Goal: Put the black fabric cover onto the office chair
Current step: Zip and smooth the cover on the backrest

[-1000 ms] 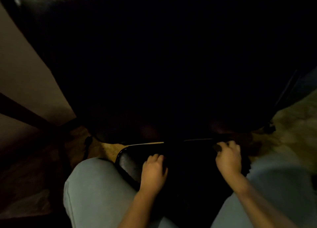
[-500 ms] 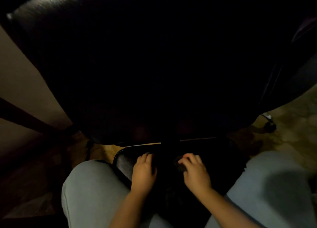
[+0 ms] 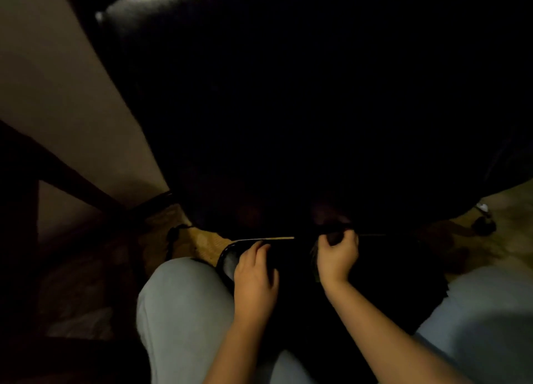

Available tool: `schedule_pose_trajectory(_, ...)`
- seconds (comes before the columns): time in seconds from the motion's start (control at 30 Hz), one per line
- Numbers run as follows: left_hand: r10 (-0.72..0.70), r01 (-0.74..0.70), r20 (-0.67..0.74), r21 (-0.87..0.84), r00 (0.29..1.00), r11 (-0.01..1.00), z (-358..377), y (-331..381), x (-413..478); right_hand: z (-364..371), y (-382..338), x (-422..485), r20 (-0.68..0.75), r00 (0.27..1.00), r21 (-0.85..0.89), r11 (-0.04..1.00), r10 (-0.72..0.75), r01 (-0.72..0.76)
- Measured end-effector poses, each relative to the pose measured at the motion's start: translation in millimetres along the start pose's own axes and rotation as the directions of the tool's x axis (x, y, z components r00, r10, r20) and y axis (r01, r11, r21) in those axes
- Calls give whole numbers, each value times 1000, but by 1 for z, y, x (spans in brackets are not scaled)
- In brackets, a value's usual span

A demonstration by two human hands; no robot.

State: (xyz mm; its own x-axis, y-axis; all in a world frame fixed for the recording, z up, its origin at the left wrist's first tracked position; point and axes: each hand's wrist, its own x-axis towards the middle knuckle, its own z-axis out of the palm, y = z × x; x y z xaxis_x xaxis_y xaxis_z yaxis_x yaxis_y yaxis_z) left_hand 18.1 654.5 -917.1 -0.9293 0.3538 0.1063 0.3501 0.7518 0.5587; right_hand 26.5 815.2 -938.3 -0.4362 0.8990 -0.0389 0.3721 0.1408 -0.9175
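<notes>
The office chair's glossy black backrest [image 3: 202, 66] fills the upper view. Its seat [image 3: 229, 258] lies between my knees, with a shiny bare corner at the left. The black fabric cover [image 3: 383, 271] lies over the rest of the seat, matte and very dark. My left hand [image 3: 253, 274] sits at the cover's left edge beside the bare corner, fingers bent down onto the fabric. My right hand [image 3: 336, 256] is at the seat's rear edge, fingers curled round a bunch of the cover. The fabric's folds are lost in the dark.
My knees in light jeans [image 3: 184, 311] flank the seat. A beige wall [image 3: 57, 80] with a dark wooden rail stands at the left. A chair caster [image 3: 484, 225] rests on the patterned floor at the right.
My right hand moved from the seat's right rear corner leftward to the middle of the rear edge. My left hand stayed near the left corner. The view shifted, bringing the backrest closer.
</notes>
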Motion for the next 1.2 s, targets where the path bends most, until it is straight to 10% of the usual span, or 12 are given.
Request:
schedule_pose_trajectory(0.33,-203,218,-172,73,964,973,-66,-56,-8,83,-28,-84,417,899,-23,987,-133,157)
schedule_pose_trajectory(0.53,-213,219,-150,27,966,975,-62,-53,-6,74,-14,-62,263,964,-98,995,27,-1)
schedule_pose_trajectory(0.83,-271,253,-209,-112,940,961,-75,-55,-5,83,-69,-119,335,931,67,989,-146,132)
schedule_pose_trajectory(1.2,-34,-26,-574,-96,818,995,-149,1,46,15,-201,-71,25,614,204,605,-789,770)
